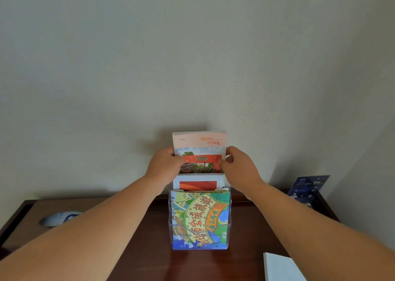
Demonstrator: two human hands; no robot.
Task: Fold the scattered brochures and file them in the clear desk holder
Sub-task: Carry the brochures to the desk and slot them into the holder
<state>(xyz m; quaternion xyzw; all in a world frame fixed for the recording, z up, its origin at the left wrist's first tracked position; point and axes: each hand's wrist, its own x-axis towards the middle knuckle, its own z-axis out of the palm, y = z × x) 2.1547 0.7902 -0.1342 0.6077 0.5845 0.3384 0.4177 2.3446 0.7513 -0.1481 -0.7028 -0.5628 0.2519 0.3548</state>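
Pinching folded brochure (199,140) by side edges with left grip (165,167) and right grip (241,169), likely to keep it square entering rear pocket of clear holder (170,223).

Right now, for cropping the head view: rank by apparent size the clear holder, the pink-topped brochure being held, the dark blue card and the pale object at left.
1. clear holder
2. pink-topped brochure
3. dark blue card
4. pale object, partly hidden by a forearm, so unsure.
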